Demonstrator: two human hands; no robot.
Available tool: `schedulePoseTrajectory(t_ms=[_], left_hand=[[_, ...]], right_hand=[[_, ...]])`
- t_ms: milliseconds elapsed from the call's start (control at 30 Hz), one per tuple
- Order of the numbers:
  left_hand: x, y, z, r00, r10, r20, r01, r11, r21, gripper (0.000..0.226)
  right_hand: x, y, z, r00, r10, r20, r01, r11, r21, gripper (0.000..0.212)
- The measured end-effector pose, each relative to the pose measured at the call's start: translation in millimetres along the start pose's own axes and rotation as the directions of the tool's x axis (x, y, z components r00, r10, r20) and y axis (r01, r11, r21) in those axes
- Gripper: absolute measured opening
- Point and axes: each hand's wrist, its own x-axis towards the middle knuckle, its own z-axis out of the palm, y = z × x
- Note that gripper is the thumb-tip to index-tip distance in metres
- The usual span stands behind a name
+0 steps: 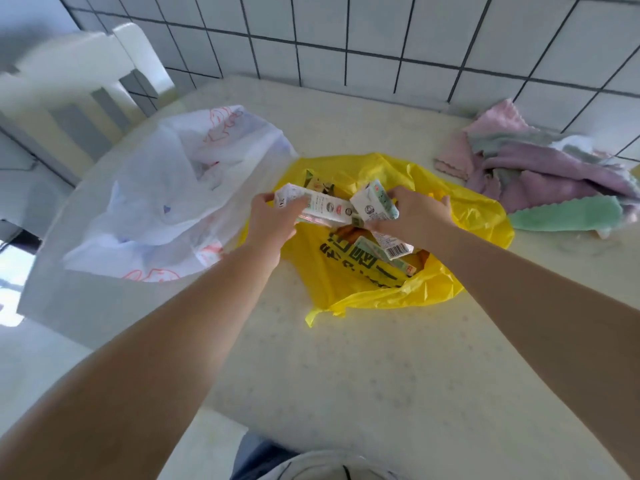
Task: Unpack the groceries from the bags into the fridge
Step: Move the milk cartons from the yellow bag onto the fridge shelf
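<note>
A yellow plastic bag (363,282) with black print lies open on the pale table (346,375). Over its mouth, my left hand (270,223) grips a white carton (318,206) lying sideways. My right hand (415,216) holds a second white-and-green carton (372,202) just beside the first. More packets (391,249), one showing a barcode, sit inside the bag below my hands. A white plastic bag (166,202) with red drawings lies crumpled to the left, touching the yellow bag. No fridge is in view.
A pile of pink, purple and green cloths (540,181) lies at the back right of the table. A white chair (79,98) stands at the far left. A tiled wall (381,39) runs behind the table.
</note>
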Motion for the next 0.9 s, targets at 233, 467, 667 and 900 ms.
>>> schedulePoseTrajectory(t_ms=[233,467,667,900], left_hand=[[-44.5,-17.7,-44.6,0.965,-0.206,0.163,0.262,0.786,-0.56,0.036],[-73.9,-38.7,-94.0,0.939,-0.291,0.182,0.332,0.639,-0.693,0.033],[-105.5,-47.9,-167.3,0.969,-0.175,0.177,0.249,0.665,-0.704,0.021],[-156.9,-60.0,-306.9,0.995,-0.041,0.087,0.085,0.788,-0.609,0.005]], right_hand=[[-16.2,-40.8,0.6,0.99,-0.137,0.038,0.121,0.953,0.276,0.066],[-37.6,-103.3,19.1,0.967,-0.214,0.14,0.132,0.887,0.443,0.066],[-74.5,-173.8,31.6,0.944,-0.288,0.162,0.179,0.858,0.482,0.054],[-149.6,-291.5,74.7,0.885,-0.423,0.196,0.245,0.78,0.576,0.05]])
